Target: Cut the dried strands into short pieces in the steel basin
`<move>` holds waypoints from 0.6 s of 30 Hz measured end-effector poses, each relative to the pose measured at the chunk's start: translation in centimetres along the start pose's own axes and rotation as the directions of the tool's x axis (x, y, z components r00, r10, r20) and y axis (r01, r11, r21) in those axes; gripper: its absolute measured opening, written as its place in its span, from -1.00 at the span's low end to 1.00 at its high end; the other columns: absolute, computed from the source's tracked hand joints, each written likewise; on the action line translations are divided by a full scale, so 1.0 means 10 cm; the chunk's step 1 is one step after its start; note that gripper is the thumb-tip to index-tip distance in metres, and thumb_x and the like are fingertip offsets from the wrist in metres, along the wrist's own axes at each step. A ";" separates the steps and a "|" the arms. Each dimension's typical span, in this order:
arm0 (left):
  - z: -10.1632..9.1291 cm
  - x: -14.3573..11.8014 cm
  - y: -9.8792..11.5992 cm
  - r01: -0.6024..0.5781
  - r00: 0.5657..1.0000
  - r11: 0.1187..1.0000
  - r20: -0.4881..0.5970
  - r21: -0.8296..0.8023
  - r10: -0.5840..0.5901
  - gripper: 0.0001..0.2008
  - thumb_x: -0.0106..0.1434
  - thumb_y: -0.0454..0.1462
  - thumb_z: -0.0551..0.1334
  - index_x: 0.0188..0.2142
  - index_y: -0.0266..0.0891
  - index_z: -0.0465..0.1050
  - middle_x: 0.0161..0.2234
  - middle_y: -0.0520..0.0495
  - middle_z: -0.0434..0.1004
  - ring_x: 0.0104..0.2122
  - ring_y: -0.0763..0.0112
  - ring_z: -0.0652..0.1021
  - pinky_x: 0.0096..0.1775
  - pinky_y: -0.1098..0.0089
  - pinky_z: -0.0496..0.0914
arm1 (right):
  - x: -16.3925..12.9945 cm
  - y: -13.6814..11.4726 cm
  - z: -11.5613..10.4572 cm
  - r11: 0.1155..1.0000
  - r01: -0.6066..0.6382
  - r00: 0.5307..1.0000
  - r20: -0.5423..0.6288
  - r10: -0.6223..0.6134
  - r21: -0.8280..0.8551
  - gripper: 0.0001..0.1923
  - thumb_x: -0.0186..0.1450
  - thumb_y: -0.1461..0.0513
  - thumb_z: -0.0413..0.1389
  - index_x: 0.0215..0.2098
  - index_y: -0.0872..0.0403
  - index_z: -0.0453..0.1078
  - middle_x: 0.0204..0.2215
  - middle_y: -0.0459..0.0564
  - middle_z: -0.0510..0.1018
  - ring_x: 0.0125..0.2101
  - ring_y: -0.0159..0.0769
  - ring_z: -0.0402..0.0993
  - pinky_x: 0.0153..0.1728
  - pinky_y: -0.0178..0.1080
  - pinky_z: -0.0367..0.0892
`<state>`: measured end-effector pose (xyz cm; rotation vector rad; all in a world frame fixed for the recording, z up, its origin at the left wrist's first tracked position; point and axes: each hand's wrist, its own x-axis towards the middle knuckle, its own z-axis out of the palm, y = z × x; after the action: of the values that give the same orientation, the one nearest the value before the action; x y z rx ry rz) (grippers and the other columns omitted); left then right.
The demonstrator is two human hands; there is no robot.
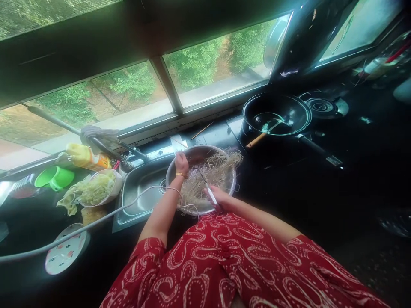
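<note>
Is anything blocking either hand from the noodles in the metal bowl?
Nothing visible does. The left hand rests on the far rim of the metal bowl, right at the noodles. The right hand holds a white-handled utensil already reaching into them. A white cable crosses the left forearm only.

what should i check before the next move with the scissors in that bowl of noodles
1. Left hand steadying the metal bowl at its rim: ok.
2. Right hand gripping the scissors: ok.
3. Blades over the noodles: ok.
4. Left fingers away from the blades: ok, they are apart.
5. Noodles inside the bowl: not ok, some hang over the far rim.
6. White cable away from the bowl: not ok, it loops beside the rim.
</note>
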<state>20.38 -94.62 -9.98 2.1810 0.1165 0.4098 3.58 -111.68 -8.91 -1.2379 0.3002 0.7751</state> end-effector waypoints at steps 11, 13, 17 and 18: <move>0.19 0.07 0.20 -0.394 0.687 0.581 0.648 0.712 -0.328 -0.24 0.14 0.06 0.28 0.22 -0.27 0.20 0.19 -0.44 0.30 0.16 -0.18 0.37 0.08 -0.06 0.30 | -0.54 -0.06 -0.38 0.997 0.068 0.998 -0.001 -0.068 0.038 -0.46 0.19 0.02 0.25 0.03 0.03 0.23 -0.58 -0.27 0.23 -0.66 -0.56 0.03 -0.67 -0.43 -0.04; 0.16 0.04 0.30 -0.403 0.733 0.587 0.632 0.702 -0.253 -0.15 0.05 0.07 0.35 0.23 -0.27 0.20 0.18 -0.47 0.31 0.15 -0.23 0.36 0.08 -0.12 0.28 | -0.71 -0.04 -0.47 0.994 0.107 0.994 -0.039 -0.107 0.007 -0.39 0.13 0.01 0.28 0.06 0.05 0.26 -0.56 -0.25 0.26 -0.64 -0.55 0.04 -0.64 -0.41 -0.02; 0.23 -0.10 0.62 -0.449 0.722 0.752 0.692 0.483 -0.014 -0.15 -0.09 0.14 0.40 0.12 -0.25 0.38 0.09 -0.49 0.40 0.12 -0.32 0.37 0.12 -0.16 0.22 | -1.04 0.11 -0.69 0.981 0.190 0.978 -0.098 -0.185 0.045 -0.30 0.08 -0.04 0.29 0.09 0.08 0.27 -0.56 -0.24 0.22 -0.60 -0.53 0.04 -0.61 -0.40 -0.03; 0.30 -0.18 0.70 -0.457 0.689 0.788 0.724 0.412 0.021 -0.13 -0.10 0.17 0.39 0.13 -0.25 0.38 0.11 -0.49 0.38 0.14 -0.32 0.36 0.14 -0.15 0.20 | -1.11 0.15 -0.75 0.979 0.191 0.976 -0.118 -0.183 0.067 -0.29 0.08 -0.05 0.29 0.10 0.06 0.26 -0.57 -0.24 0.21 -0.60 -0.53 0.04 -0.61 -0.40 -0.03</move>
<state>19.23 -101.53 -6.44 2.8146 -0.5693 -0.3921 -3.89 -122.43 -5.85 -1.2182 0.2973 0.5286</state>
